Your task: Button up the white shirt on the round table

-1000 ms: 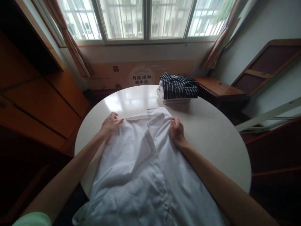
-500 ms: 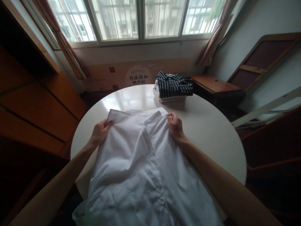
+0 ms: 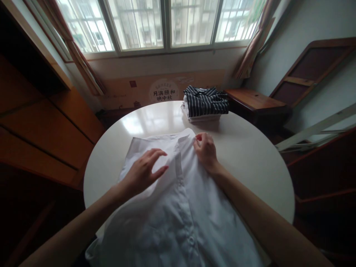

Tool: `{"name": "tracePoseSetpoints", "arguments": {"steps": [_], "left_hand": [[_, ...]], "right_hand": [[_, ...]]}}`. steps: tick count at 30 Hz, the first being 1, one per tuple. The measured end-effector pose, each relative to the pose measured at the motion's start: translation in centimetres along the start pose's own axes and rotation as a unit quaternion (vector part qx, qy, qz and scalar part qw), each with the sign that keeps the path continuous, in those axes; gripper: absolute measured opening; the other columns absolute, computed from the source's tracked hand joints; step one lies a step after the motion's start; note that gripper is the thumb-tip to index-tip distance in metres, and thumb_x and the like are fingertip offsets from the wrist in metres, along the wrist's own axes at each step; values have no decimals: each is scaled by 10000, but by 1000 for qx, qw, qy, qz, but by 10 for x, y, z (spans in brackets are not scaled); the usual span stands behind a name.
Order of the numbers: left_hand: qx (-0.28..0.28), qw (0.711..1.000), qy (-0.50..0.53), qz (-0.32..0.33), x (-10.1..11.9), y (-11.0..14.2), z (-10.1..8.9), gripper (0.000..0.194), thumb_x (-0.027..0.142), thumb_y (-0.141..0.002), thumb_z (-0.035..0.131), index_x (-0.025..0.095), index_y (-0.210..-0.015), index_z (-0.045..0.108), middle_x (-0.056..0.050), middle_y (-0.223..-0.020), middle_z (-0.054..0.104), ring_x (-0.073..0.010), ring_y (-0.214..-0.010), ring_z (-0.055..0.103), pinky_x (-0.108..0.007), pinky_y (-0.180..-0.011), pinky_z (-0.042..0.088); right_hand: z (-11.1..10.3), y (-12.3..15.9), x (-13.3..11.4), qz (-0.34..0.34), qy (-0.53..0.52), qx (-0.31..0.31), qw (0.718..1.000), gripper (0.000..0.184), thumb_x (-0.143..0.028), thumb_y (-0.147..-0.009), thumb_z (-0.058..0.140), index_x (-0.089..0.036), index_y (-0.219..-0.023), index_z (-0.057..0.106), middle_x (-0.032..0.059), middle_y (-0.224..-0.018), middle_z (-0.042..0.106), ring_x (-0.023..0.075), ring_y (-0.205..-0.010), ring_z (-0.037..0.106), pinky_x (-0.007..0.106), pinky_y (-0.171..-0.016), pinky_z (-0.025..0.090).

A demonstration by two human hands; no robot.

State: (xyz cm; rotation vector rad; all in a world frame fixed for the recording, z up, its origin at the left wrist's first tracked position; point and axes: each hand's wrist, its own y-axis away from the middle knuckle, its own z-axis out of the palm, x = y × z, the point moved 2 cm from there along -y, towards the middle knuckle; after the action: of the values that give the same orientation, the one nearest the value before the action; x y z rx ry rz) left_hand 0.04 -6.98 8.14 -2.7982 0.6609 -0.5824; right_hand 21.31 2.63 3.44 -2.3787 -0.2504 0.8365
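Observation:
A white button-up shirt [image 3: 167, 207] is spread on the round white table [image 3: 250, 163], its button strip running down the middle toward me. Above the shirt's left half hovers my left hand [image 3: 146, 167], thumb and fingers apart with nothing between them. My right hand [image 3: 205, 147] pinches the fabric at the shirt's far right corner, beside the collar. The near end of the shirt runs out of view at the bottom.
A stack of folded clothes [image 3: 207, 102], with a black-and-white striped shirt on top, sits at the table's far edge. Behind it to the right is a low wooden table [image 3: 254, 99]. An orange-brown cabinet [image 3: 50, 126] stands at the left.
My left hand has let go of the shirt's far left corner and moved right, over the shirt. The left corner has sunk flatter. My right hand stays at the right corner.

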Motion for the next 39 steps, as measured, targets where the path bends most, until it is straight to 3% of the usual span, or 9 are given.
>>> {"name": "tracePoseSetpoints", "arguments": {"steps": [3,8,14,19,23,27,30,35,39], "left_hand": [[-89,995,-31,39,17,7,15,482,417,-774,491,232,-1213,413,-74,-1221,493,-220,-1087,480,-340,-903,412],[-132,988,-72,19,-15,2,41,406,282,-843,362,201,-1236,423,-68,-1317,433,-204,-1202,400,-356,-960,368],[-168,984,-17,56,-40,-21,40,461,377,-868,321,248,-1310,330,-43,-1386,337,-194,-1276,299,-364,-1026,284],[-114,992,20,45,-56,-34,47,398,336,-866,334,240,-1240,430,-40,-1343,403,-178,-1246,343,-348,-1027,284],[-13,998,-11,-65,-99,-41,42,433,357,-814,429,117,-1170,479,-125,-1244,485,-209,-1153,433,-355,-991,328],[38,990,-76,-116,-130,-44,30,315,326,-794,454,147,-1039,543,-100,-1068,568,-215,-1000,506,-366,-903,390],[40,986,-110,-122,-132,-43,26,211,267,-818,396,178,-890,573,-76,-950,581,-192,-882,534,-315,-789,433],[35,979,-154,-129,-124,-43,26,228,268,-843,332,182,-866,542,-75,-923,571,-198,-850,541,-297,-711,439],[79,969,-183,-143,-130,-48,12,232,256,-850,301,162,-853,514,-92,-890,559,-208,-841,544,-304,-728,442]], "right_hand": [[-3,1,-6,-31,4,14,999,135,-138,-721,429,-162,-839,489,93,-866,546,216,-847,463,342,-785,382],[-9,5,-24,-80,-69,5,994,179,-70,-684,417,-188,-795,491,62,-837,552,200,-838,477,339,-785,389],[-5,20,-50,-83,-212,-142,963,160,-73,-662,436,-193,-757,485,5,-740,551,118,-649,514,236,-615,410],[5,26,-49,-62,-189,-206,958,110,-105,-683,439,-184,-743,485,-4,-687,547,110,-611,501,227,-595,379],[13,24,-36,-41,-154,-235,959,59,-139,-710,437,-180,-694,476,1,-654,548,112,-583,479,233,-587,359],[18,24,-31,-37,-151,-243,957,59,-129,-696,452,-179,-688,483,4,-664,555,112,-590,475,232,-598,358],[19,24,-32,-37,-152,-241,958,69,-119,-690,455,-179,-686,489,4,-664,555,115,-594,477,234,-603,361],[20,26,-32,-41,-160,-240,957,85,-105,-683,455,-176,-691,500,5,-666,556,117,-602,481,236,-606,363],[17,25,-33,-40,-178,-240,953,98,-95,-678,455,-178,-690,505,-4,-661,547,113,-603,484,231,-601,364]]}}
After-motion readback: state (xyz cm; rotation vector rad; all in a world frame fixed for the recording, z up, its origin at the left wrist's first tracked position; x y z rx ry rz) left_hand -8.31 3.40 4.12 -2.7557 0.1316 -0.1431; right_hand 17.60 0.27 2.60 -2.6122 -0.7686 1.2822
